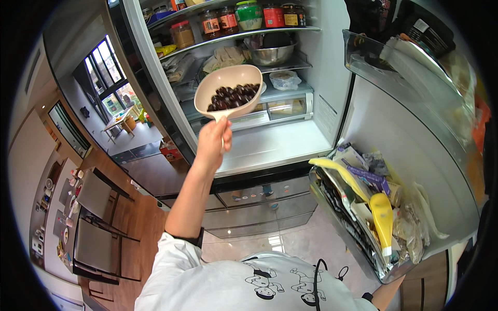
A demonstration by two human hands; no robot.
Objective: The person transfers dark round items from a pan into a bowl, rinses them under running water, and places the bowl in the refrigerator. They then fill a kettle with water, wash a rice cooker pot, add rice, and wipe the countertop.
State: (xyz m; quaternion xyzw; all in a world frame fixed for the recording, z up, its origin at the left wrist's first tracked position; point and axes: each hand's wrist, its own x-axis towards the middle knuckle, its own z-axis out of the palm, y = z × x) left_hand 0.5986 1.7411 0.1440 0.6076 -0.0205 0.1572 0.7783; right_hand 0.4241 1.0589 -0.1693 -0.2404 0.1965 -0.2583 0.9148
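My left hand grips the handle of a beige bowl-shaped strainer or colander. It holds the vessel up in front of the open refrigerator, tilted so that its inside faces me. A heap of dark red, cherry-like fruit lies in its lower part. Behind the vessel are the refrigerator's middle shelves and a clear drawer. My right hand is out of view; only the forearm with a dark wristband shows at the lower right, passing behind the door's lower bin.
Jars line the upper shelf. Below sit a metal bowl and a plastic-wrapped bowl. The open door, at right, carries packets and a yellow squeeze bottle. Chairs stand by a table at left. A dark cable hangs before my shirt.
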